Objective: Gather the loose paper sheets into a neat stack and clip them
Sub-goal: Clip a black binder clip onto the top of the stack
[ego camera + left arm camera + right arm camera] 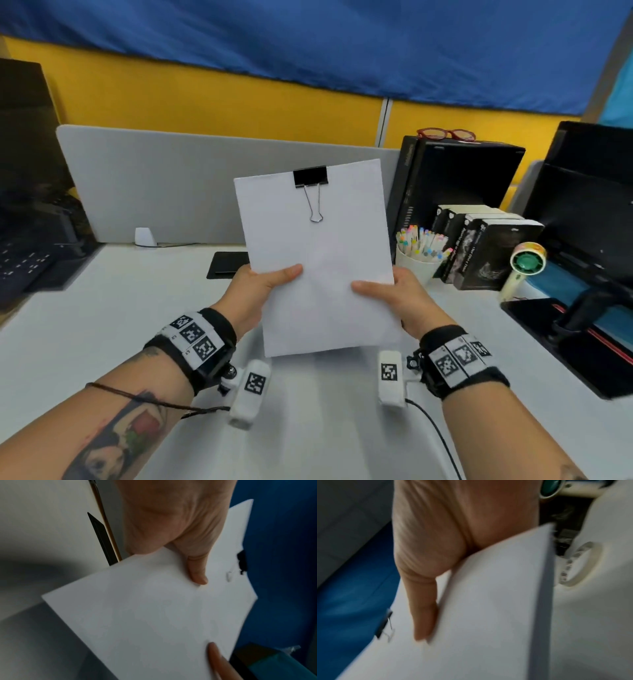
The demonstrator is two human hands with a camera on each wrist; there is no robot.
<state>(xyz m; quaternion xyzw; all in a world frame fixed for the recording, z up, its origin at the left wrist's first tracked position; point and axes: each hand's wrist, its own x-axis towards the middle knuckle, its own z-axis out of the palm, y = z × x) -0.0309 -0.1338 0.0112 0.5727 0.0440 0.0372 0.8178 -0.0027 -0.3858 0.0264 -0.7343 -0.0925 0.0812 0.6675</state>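
Observation:
A neat stack of white paper sheets (318,260) is held up above the white desk (102,308), tilted toward me. A black binder clip (310,178) grips the middle of its top edge, wire handle folded down on the front. My left hand (263,284) pinches the stack's left edge, thumb on the front, fingers hidden behind. My right hand (394,294) pinches the right edge the same way. In the left wrist view the thumb (197,572) presses the paper (154,615) and the clip (241,562) shows beyond. The right wrist view shows the paper (488,601) and clip (384,624).
A grey divider panel (154,181) stands behind. A black phone (226,265) lies flat behind my left hand. At right are a cup of markers (421,250), black boxes (486,246), a small fan (524,263) and a dark monitor (589,205). A keyboard (24,263) sits at far left.

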